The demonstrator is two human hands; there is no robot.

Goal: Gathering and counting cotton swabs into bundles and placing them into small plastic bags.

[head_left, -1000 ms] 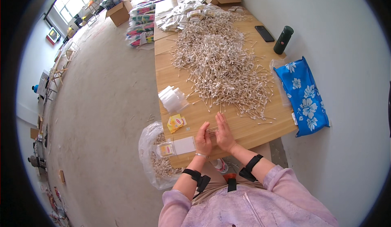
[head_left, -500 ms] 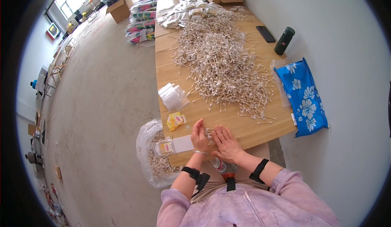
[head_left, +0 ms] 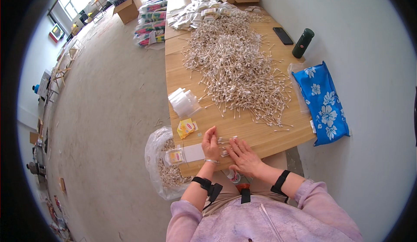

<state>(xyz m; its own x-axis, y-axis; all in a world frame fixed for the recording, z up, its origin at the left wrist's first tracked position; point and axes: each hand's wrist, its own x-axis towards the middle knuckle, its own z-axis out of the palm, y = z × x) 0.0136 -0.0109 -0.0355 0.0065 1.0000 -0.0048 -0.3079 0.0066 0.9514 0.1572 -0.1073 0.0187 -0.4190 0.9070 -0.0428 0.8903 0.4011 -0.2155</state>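
Near-edge cotton swabs (head_left: 226, 140), axes roughly left-to-right

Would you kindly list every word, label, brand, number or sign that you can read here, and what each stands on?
No text is clear enough to quote.
Yellow cards: red-and-white label, lettering too small to read.
Pack left of the left hand: reddish label, too small to read.
Green bottle: small red mark, unreadable.
Wall box: too small to tell any lettering.
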